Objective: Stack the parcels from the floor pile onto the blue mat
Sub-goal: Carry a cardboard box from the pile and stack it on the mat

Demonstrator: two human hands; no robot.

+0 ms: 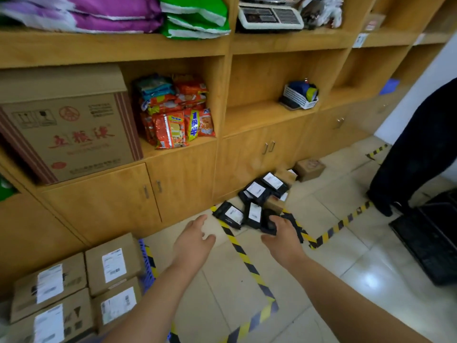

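Two hands reached far toward the floor pile (259, 201): my left hand (193, 240) was spread and held nothing, my right hand (284, 235) gripped a black parcel (268, 225).

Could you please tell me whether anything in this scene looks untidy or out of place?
Yes: the black parcels lie in a jumbled heap on the floor, tilted and overlapping, some across the striped tape. The boxes at lower left sit neatly.
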